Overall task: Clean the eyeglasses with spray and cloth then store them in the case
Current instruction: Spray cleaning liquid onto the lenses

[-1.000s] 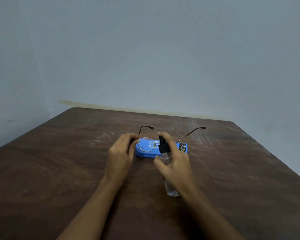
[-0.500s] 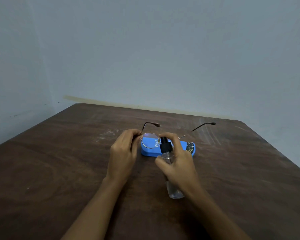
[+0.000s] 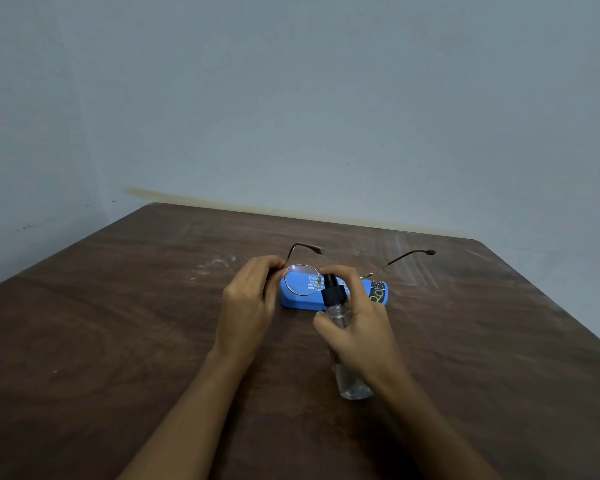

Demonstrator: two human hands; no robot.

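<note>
My left hand [image 3: 248, 303] pinches the left hinge of thin metal-framed eyeglasses [image 3: 302, 280], held up with both temples open and pointing away from me. My right hand [image 3: 357, 327] grips a clear spray bottle [image 3: 347, 379] with a black pump top, the index finger resting on the nozzle, which points at the left lens. The right lens is hidden behind my right hand. A closed blue glasses case [image 3: 378, 294] lies on the table just behind the glasses. No cloth is in view.
The brown wooden table [image 3: 118, 341] has a far edge close to a pale wall and a right edge running diagonally. Faint white smudges mark the tabletop beyond the case.
The view has shifted slightly between frames. Both hands keep the same grip, with the glasses and bottle staying together in front of the case.
</note>
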